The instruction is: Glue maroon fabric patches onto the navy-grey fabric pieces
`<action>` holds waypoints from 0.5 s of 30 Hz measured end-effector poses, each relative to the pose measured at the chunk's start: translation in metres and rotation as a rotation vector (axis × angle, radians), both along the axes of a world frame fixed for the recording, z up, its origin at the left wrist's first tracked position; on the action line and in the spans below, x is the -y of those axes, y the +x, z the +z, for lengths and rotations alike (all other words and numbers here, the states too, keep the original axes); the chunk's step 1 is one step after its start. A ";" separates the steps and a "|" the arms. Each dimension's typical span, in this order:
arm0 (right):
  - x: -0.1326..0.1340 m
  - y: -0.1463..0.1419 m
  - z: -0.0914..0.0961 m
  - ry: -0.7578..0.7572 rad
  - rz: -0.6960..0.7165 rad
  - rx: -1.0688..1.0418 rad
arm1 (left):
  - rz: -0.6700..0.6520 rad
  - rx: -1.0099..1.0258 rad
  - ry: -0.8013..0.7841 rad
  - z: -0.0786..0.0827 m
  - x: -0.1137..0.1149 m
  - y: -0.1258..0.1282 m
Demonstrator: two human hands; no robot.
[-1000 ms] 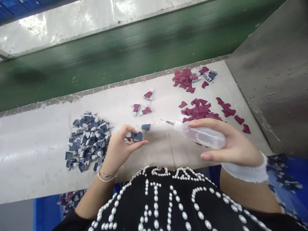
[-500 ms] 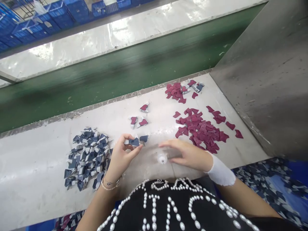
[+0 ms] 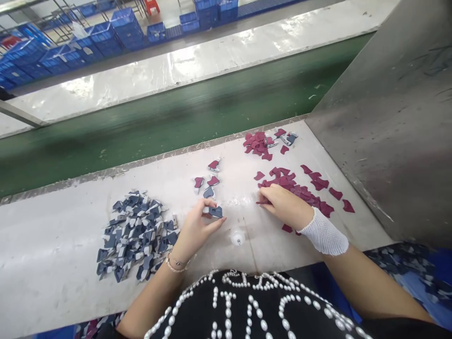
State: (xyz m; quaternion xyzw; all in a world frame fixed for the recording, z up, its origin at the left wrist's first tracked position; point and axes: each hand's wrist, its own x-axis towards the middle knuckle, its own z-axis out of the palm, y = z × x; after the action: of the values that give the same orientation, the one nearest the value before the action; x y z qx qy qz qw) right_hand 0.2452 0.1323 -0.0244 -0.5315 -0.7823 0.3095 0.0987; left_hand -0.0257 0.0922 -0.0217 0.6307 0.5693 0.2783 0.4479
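piece in left grip, right grip apart, both inside table edges

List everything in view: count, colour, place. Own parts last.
Held part: one, navy-grey, in left hand
Parts pile: many, navy-grey, left on worktop
Maroon-topped parts: three, maroon-grey, mid-worktop
Loose part: one, navy-grey, beside those three
Near heap: many pieces, maroon, right
Far heap: many pieces, maroon, behind near heap
Mixed parts: few, navy/grey/maroon, beside far heap
Bottle: one, whitish, front centre
Worktop: one, white, foreground
Belt: one, green, beyond worktop
Ledge: one, white, beyond belt
Panel: one, grey, right
Crates: many, blue, background
Wristband: one, white, right wrist
Top: one, black, white beads, bottom
Hands: two, bare; left at held part, right hand at near heap
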 end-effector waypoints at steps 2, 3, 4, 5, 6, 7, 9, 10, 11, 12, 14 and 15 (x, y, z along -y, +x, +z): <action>0.001 -0.002 0.001 -0.036 0.003 -0.049 | -0.014 0.038 -0.039 -0.003 0.004 0.006; 0.002 -0.004 0.002 -0.052 0.007 -0.080 | -0.014 0.057 -0.055 -0.004 0.006 0.009; 0.003 -0.005 0.005 -0.068 0.009 -0.113 | -0.005 0.082 -0.068 -0.006 0.008 0.012; 0.004 -0.008 0.009 -0.085 0.006 -0.146 | 0.015 0.117 -0.074 -0.008 0.010 0.015; 0.005 -0.010 0.013 -0.104 -0.001 -0.178 | 0.046 0.162 -0.070 -0.010 0.011 0.018; 0.007 -0.013 0.018 -0.127 -0.012 -0.209 | 0.085 0.212 -0.055 -0.011 0.012 0.021; 0.010 -0.020 0.028 -0.167 -0.032 -0.268 | 0.164 0.305 -0.006 -0.013 0.012 0.025; 0.012 -0.024 0.033 -0.189 -0.037 -0.306 | 0.194 0.337 0.022 -0.013 0.012 0.027; 0.013 -0.027 0.037 -0.219 -0.040 -0.357 | 0.214 0.357 0.047 -0.013 0.012 0.028; 0.014 -0.030 0.041 -0.258 -0.040 -0.418 | 0.225 0.364 0.066 -0.012 0.011 0.029; 0.016 -0.034 0.046 -0.344 -0.037 -0.554 | 0.226 0.361 0.096 -0.010 0.011 0.030; 0.016 -0.035 0.047 -0.386 -0.042 -0.623 | 0.229 0.354 0.105 -0.009 0.011 0.030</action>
State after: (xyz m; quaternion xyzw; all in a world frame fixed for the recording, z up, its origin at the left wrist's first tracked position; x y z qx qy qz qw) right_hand 0.2097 0.1160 0.0229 -0.4365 -0.6310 0.5963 0.2363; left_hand 0.0045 0.0817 -0.0312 0.5259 0.5345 0.4628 0.4729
